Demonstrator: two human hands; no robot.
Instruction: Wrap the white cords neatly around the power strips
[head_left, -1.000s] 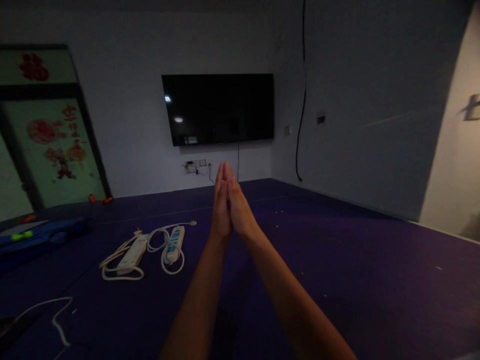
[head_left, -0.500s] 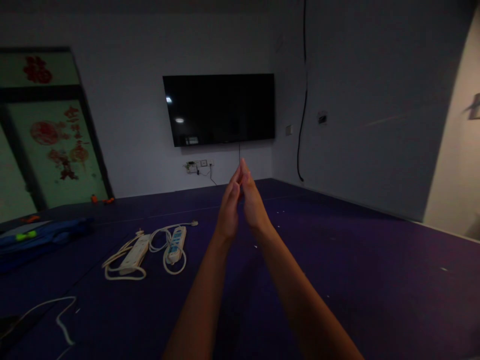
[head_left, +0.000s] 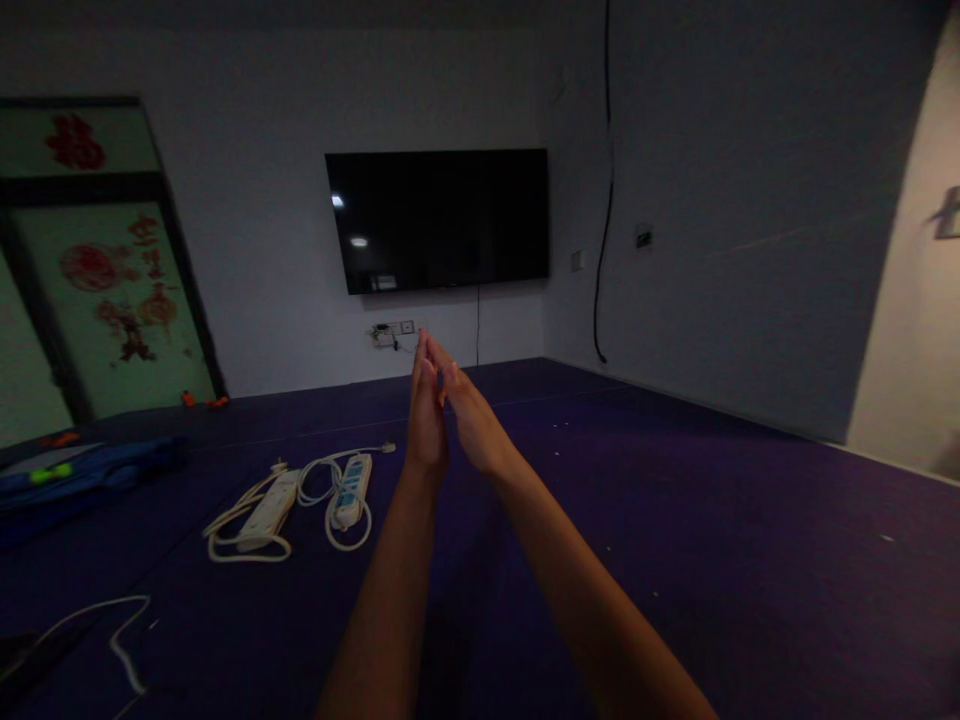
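Observation:
Both my arms reach straight out over a dark purple floor mat (head_left: pixel 675 520). My left hand (head_left: pixel 426 425) and my right hand (head_left: pixel 471 422) meet at the fingertips, fingers stretched out flat, palms facing each other with a small gap at the heels. Neither hand holds anything. Two white power strips (head_left: pixel 300 495) with coiled cords lie on the mat to the left of my hands, apart from them.
A black television (head_left: pixel 442 220) hangs on the far wall above a wall socket (head_left: pixel 394 330). A black cable (head_left: pixel 604 200) runs down the corner. A glass door with red decorations (head_left: pixel 105 290) stands at left. Blue items (head_left: pixel 82 475) and a white cord (head_left: pixel 112 630) lie at left.
My joined hands swung right and parted slightly half a second ago, then came back left. The fingertips touch again now with the palms a little apart.

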